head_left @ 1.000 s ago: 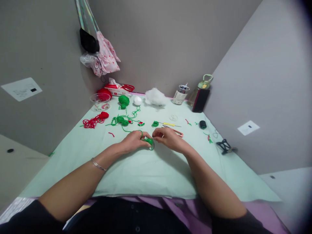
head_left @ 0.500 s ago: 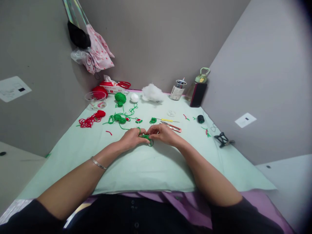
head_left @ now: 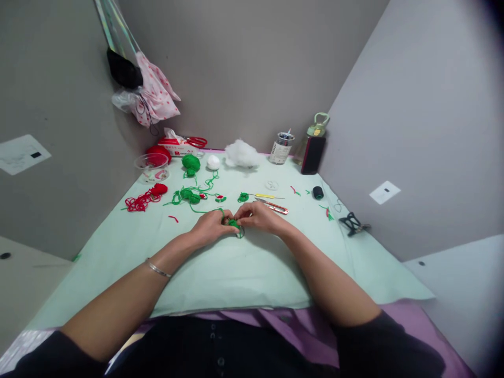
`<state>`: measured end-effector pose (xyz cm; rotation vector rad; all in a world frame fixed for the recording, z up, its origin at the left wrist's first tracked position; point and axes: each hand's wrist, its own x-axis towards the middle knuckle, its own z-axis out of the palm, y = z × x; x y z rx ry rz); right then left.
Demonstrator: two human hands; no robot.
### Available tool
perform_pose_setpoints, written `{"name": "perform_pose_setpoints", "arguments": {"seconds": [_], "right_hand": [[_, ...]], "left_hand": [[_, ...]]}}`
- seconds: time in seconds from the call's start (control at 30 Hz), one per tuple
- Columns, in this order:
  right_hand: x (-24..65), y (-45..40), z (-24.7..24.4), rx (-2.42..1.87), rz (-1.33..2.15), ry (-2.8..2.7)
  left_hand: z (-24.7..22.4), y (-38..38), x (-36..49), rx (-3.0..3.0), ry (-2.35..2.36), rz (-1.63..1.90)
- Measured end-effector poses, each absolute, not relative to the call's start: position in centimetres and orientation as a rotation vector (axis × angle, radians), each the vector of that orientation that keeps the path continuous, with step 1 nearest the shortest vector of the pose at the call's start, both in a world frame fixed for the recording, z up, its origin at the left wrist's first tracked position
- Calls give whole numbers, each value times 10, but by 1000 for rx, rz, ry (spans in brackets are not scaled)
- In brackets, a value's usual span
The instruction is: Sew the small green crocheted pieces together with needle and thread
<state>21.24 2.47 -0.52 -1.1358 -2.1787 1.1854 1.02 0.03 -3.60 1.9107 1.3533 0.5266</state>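
Between my two hands is a small green yarn piece (head_left: 233, 224), partly covered by fingers. My left hand (head_left: 212, 227) is closed on its left side, with a strand of green yarn looped over the index finger and running back to a green yarn bundle (head_left: 190, 196). My right hand (head_left: 258, 216) pinches at the piece's right edge; whether a tool is in those fingers I cannot make out. Just beyond the right hand lie orange-handled thread snips (head_left: 277, 208), a yellow-handled crochet hook (head_left: 264, 196) and a small green yarn coil (head_left: 243, 197).
Red yarn (head_left: 142, 199), a clear plastic tub (head_left: 151, 169), a green yarn ball (head_left: 191, 163) and white stuffing (head_left: 241, 154) lie along the back and left. A pen tin (head_left: 281, 149), a phone (head_left: 314, 155), black thread (head_left: 317, 192) and a black stand (head_left: 353, 224) are at right.
The view has shifted slightly. The green piece now looks more rounded and bunched between my fingers, and both hands keep nearly the same place and hold.
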Motion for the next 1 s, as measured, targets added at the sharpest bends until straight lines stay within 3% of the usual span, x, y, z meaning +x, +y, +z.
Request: {"name": "perform_pose_setpoints", "arguments": {"seconds": [0.13, 0.43, 0.57, 0.77, 1.0], "right_hand": [[216, 27, -9, -1057, 1239, -2130], [206, 15, -3, -920, 956, -2231], [209, 15, 5, -888, 1134, -1860], [213, 14, 9, -825, 1673, -1612], [218, 19, 15, -763, 1746, -1349]], "left_hand": [[-38, 1, 9, 1893, 1351, 539], [-37, -1, 10, 1855, 1307, 577], [-37, -2, 10, 1859, 1312, 608], [-27, -6, 10, 1691, 1104, 712], [-12, -10, 8, 1501, 984, 747]]}}
